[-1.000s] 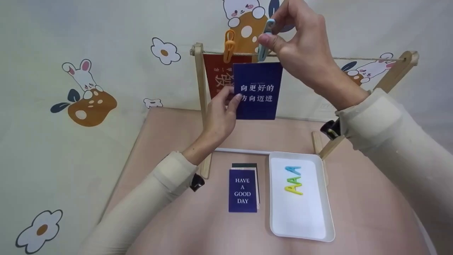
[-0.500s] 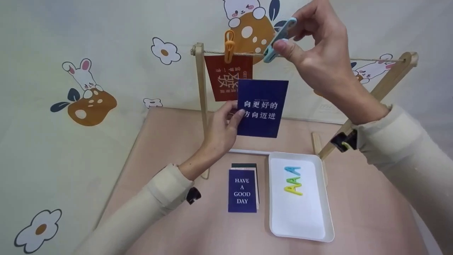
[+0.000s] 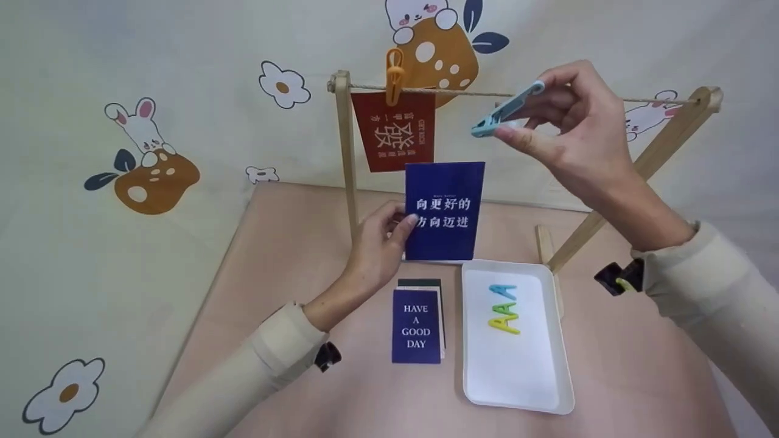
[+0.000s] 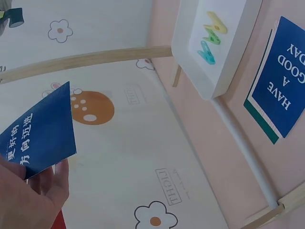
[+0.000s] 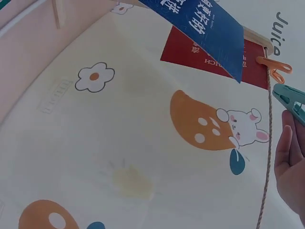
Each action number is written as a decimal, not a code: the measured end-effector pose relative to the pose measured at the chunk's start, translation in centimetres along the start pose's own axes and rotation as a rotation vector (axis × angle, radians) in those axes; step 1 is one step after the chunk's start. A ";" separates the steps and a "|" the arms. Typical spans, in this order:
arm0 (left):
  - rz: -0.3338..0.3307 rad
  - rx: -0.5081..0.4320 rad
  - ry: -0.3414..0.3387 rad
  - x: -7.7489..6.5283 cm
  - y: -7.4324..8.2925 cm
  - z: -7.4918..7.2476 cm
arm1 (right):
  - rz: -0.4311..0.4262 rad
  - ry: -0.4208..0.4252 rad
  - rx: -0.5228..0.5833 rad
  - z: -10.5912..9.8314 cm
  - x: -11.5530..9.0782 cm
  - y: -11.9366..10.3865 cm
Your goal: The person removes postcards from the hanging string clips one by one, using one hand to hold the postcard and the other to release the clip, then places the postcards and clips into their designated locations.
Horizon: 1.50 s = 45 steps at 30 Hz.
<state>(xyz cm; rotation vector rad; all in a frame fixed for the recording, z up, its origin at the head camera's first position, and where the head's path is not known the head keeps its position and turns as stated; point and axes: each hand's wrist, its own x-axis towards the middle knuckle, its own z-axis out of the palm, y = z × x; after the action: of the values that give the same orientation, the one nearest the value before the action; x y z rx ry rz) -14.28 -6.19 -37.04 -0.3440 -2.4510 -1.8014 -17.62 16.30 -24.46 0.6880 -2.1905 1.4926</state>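
My left hand [image 3: 380, 246] pinches the left edge of a dark blue card [image 3: 444, 210] with white Chinese characters, held upright below the rope [image 3: 475, 93]. In the left wrist view the same card [image 4: 45, 131] stands out from the fingers. My right hand [image 3: 587, 134] pinches a light blue clothespin [image 3: 508, 109] in front of the rope and apart from the card. The clothespin [image 5: 289, 99] also shows at the right edge of the right wrist view. On the rope's left part an orange clothespin [image 3: 394, 79] holds a red card [image 3: 394, 134], which hangs behind the blue one.
The rope runs between two wooden posts [image 3: 347, 158] of a stand on the pinkish table [image 3: 292, 231]. A white tray [image 3: 517, 371] holds blue, green and yellow clothespins [image 3: 505, 309]. Left of it lies a small stack of cards [image 3: 416, 325], topped by "HAVE A GOOD DAY".
The blue card has come down from the rope in my left hand. My right hand has moved right and down with the light blue clothespin, which now tilts more and is off the rope.
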 end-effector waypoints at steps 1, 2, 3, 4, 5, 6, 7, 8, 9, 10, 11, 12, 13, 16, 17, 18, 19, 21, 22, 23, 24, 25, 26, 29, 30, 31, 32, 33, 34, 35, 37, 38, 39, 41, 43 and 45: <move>-0.005 -0.006 -0.002 -0.1 -0.2 0.0 | 0.017 -0.008 0.007 -0.1 -0.3 0.2; -0.009 -0.011 -0.003 -0.1 -0.4 0.0 | 0.032 -0.016 0.026 -0.1 -0.7 0.3; -0.012 -0.016 -0.005 -0.2 -0.6 0.0 | 0.051 -0.021 0.045 -0.2 -0.9 0.5; -0.016 -0.021 -0.007 -0.3 -0.8 -0.1 | 0.065 -0.028 0.056 -0.2 -1.2 0.7; -0.016 -0.027 -0.011 -0.3 -1.0 0.0 | 0.070 -0.033 0.059 -0.2 -1.4 0.9; -0.021 -0.032 -0.014 -0.4 -1.1 0.0 | 0.070 -0.038 0.042 -0.2 -1.7 1.1; -0.029 -0.033 -0.019 -0.4 -1.3 0.0 | 0.064 -0.043 0.032 -0.2 -1.9 1.4; -0.039 -0.032 -0.026 -0.5 -1.5 0.1 | 0.060 -0.051 0.026 -0.2 -2.2 1.6; -0.049 -0.034 -0.033 -0.7 -1.6 0.2 | 0.056 -0.061 0.009 -0.2 -2.5 1.8; -0.057 -0.036 -0.038 -0.8 -1.8 0.3 | 0.051 -0.073 -0.003 -0.1 -2.8 1.9; -0.067 -0.042 -0.043 -0.9 -2.1 0.4 | 0.047 -0.087 -0.003 0.0 -3.1 2.1; -0.079 -0.045 -0.045 -1.1 -2.3 0.5 | 0.052 -0.102 0.003 0.0 -3.5 2.1; -0.093 -0.050 -0.050 -1.2 -2.5 0.5 | 0.056 -0.114 0.023 0.1 -3.8 2.2; -0.122 -0.069 -0.052 -1.7 -3.2 0.8 | 0.076 -0.152 0.092 0.4 -4.8 2.6; -0.133 -0.079 -0.053 -1.8 -3.4 0.8 | 0.087 -0.163 0.107 0.5 -5.1 2.7; -0.143 -0.088 -0.052 -1.9 -3.6 0.9 | 0.096 -0.172 0.114 0.6 -5.4 2.9; -0.157 -0.103 -0.054 -2.0 -3.8 1.0 | 0.102 -0.183 0.120 0.6 -5.7 3.1; -0.178 -0.138 -0.059 -2.1 -4.2 1.2 | 0.111 -0.204 0.113 0.6 -6.2 3.8; -0.182 -0.147 -0.063 -2.2 -4.4 1.4 | 0.115 -0.211 0.103 0.6 -6.5 4.1; -0.194 -0.157 -0.069 -2.3 -4.6 1.5 | 0.126 -0.217 0.095 0.6 -6.7 4.3; -0.204 -0.159 -0.076 -2.4 -4.8 1.7 | 0.132 -0.221 0.090 0.7 -7.0 4.7; -0.208 -0.152 -0.081 -2.6 -5.1 1.8 | 0.137 -0.223 0.091 0.7 -7.3 5.0; -0.211 -0.140 -0.086 -2.7 -5.3 2.0 | 0.141 -0.224 0.089 0.8 -7.6 5.4; -0.236 -0.126 -0.084 -3.1 -5.9 2.3 | 0.161 -0.216 0.091 1.1 -8.6 6.2; -0.245 -0.136 -0.078 -3.2 -6.1 2.3 | 0.160 -0.206 0.095 1.3 -8.9 6.5; -0.254 -0.153 -0.073 -3.2 -6.3 2.4 | 0.159 -0.194 0.093 1.5 -9.3 6.8; -0.267 -0.177 -0.069 -3.3 -6.4 2.5 | 0.161 -0.182 0.089 1.6 -9.7 7.0; -0.279 -0.203 -0.065 -3.3 -6.6 2.6 | 0.167 -0.171 0.084 1.8 -10.1 7.3; -0.295 -0.227 -0.063 -3.4 -6.7 2.6 | 0.171 -0.162 0.077 1.9 -10.4 7.5; -0.308 -0.246 -0.060 -3.4 -6.9 2.7 | 0.175 -0.153 0.068 2.0 -10.8 7.7; -0.341 -0.277 -0.050 -3.6 -7.2 2.8 | 0.173 -0.153 0.034 2.2 -11.4 8.2; -0.356 -0.287 -0.044 -3.7 -7.4 2.8 | 0.173 -0.157 0.016 2.2 -11.7 8.4; -0.371 -0.298 -0.037 -3.8 -7.6 2.8 | 0.172 -0.162 -0.003 2.3 -11.9 8.6; -0.397 -0.302 -0.019 -4.1 -8.0 2.8 | 0.168 -0.169 -0.031 2.3 -12.5 9.0; -0.417 -0.301 -0.012 -4.3 -8.4 3.0 | 0.173 -0.178 -0.049 2.2 -13.1 9.4; -0.433 -0.308 -0.013 -4.6 -8.9 3.4 | 0.187 -0.184 -0.058 2.2 -13.7 9.9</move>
<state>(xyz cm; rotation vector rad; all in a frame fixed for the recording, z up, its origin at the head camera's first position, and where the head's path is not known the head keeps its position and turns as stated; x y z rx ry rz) -11.57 -6.15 -47.31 0.1797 -2.3895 -2.3556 -12.68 19.67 -40.41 0.6386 -2.4871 1.5005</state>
